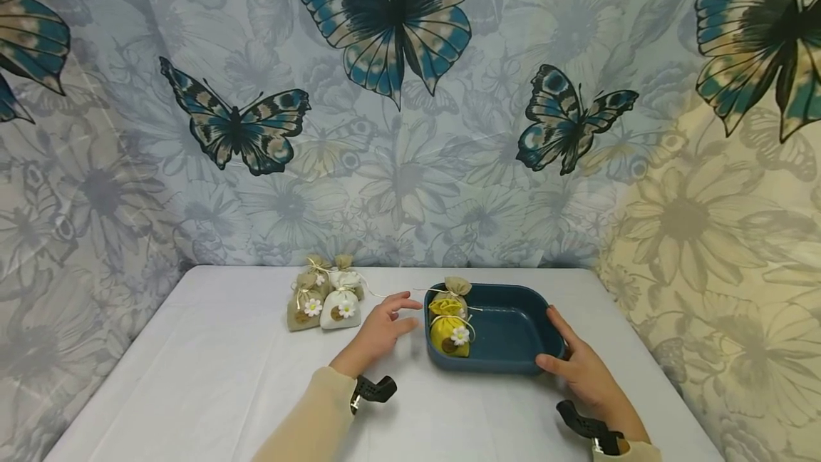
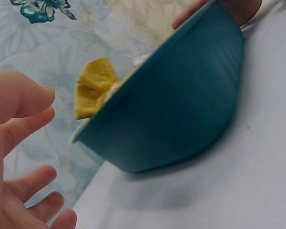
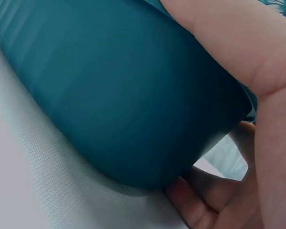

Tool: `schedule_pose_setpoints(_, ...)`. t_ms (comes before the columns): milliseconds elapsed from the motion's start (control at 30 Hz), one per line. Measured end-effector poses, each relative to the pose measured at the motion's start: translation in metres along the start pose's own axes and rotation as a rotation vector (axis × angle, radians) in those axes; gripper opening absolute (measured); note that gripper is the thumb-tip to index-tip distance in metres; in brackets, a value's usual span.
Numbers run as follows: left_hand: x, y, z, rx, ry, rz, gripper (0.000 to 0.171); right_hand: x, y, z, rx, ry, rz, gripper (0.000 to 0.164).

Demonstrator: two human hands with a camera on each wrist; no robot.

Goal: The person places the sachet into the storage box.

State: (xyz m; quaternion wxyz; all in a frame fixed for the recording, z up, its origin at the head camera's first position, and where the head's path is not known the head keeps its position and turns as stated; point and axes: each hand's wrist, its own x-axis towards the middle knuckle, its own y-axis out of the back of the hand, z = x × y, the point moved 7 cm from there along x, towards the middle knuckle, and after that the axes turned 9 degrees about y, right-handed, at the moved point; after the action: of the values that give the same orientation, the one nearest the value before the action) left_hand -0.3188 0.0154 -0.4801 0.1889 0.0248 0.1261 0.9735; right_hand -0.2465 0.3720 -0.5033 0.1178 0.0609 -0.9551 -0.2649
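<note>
A dark blue rectangular dish (image 1: 513,326) stands on the white table. Inside its left end are a yellow drawstring sachet (image 1: 449,337) with a white flower and, behind it, a beige sachet (image 1: 457,286). My right hand (image 1: 584,366) grips the dish's right end, thumb at the front corner and fingers along the far side. In the right wrist view its fingers (image 3: 195,200) reach the dish's lower edge. Just left of the dish is my left hand (image 1: 383,330), holding nothing, its fingers spread loosely in the left wrist view.
Left of my left hand, several sachets stand in a cluster, among them a beige one (image 1: 304,309) and a white one (image 1: 341,314) with daisies and thin strings. Behind the table (image 1: 192,376) hangs a butterfly-patterned cloth (image 1: 410,184). Each wrist wears a black band.
</note>
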Motion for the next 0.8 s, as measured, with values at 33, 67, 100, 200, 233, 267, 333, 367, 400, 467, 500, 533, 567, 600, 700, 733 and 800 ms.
schedule_pose_setpoints(33, -0.001, 0.003, 0.001, 0.0, -0.003, 0.001, 0.027, 0.0, 0.0, 0.0, -0.002, 0.0, 0.002, 0.093)
schedule_pose_setpoints(67, -0.002, 0.006, 0.002, 0.005, -0.007, 0.004, 0.028, 0.0, 0.0, -0.001, 0.0, -0.001, 0.002, 0.093)
schedule_pose_setpoints(100, -0.004, 0.009, 0.004, 0.017, -0.009, 0.011, 0.028, 0.001, 0.0, -0.001, -0.003, -0.002, 0.003, 0.093)
schedule_pose_setpoints(200, -0.009, 0.021, 0.008, 0.037, -0.022, 0.031, 0.028, 0.0, 0.0, -0.002, 0.012, -0.002, -0.003, 0.092)
schedule_pose_setpoints(233, -0.011, 0.025, 0.009, 0.045, -0.036, 0.04, 0.028, -0.001, 0.0, -0.002, 0.019, -0.002, -0.003, 0.092)
schedule_pose_setpoints(267, -0.012, 0.029, 0.01, 0.052, -0.043, 0.051, 0.028, -0.001, 0.0, -0.002, 0.02, -0.001, -0.004, 0.092)
schedule_pose_setpoints(333, -0.015, 0.038, 0.011, 0.057, -0.051, 0.074, 0.031, -0.002, 0.0, -0.001, 0.01, 0.001, -0.005, 0.092)
schedule_pose_setpoints(367, -0.017, 0.043, 0.011, 0.064, -0.057, 0.089, 0.032, -0.002, 0.0, -0.001, -0.001, 0.001, 0.0, 0.091)
schedule_pose_setpoints(400, -0.018, 0.047, 0.011, 0.07, -0.067, 0.104, 0.034, -0.003, 0.0, -0.001, -0.01, 0.001, 0.0, 0.091)
schedule_pose_setpoints(467, -0.022, 0.057, 0.011, 0.07, -0.056, 0.135, 0.038, -0.003, 0.001, -0.001, -0.022, 0.002, -0.001, 0.091)
schedule_pose_setpoints(500, -0.023, 0.061, 0.011, 0.072, -0.052, 0.15, 0.039, -0.003, 0.0, -0.001, -0.025, 0.002, -0.002, 0.091)
schedule_pose_setpoints(533, -0.025, 0.066, 0.011, 0.073, -0.056, 0.163, 0.041, -0.003, 0.0, -0.001, -0.029, 0.002, -0.005, 0.091)
schedule_pose_setpoints(567, -0.027, 0.07, 0.012, 0.077, -0.058, 0.176, 0.042, -0.003, 0.0, -0.002, -0.03, 0.003, -0.007, 0.09)
schedule_pose_setpoints(600, -0.028, 0.074, 0.012, 0.077, -0.062, 0.185, 0.043, -0.003, 0.0, -0.002, -0.034, 0.003, -0.008, 0.09)
schedule_pose_setpoints(700, -0.032, 0.086, 0.013, 0.101, -0.072, 0.216, 0.045, -0.002, 0.001, -0.003, -0.045, 0.004, -0.009, 0.09)
schedule_pose_setpoints(733, -0.034, 0.089, 0.013, 0.109, -0.076, 0.227, 0.046, -0.002, 0.001, -0.003, -0.045, 0.005, -0.008, 0.09)
schedule_pose_setpoints(800, -0.036, 0.097, 0.012, 0.117, -0.068, 0.246, 0.046, -0.001, 0.001, -0.002, -0.035, 0.008, -0.008, 0.09)
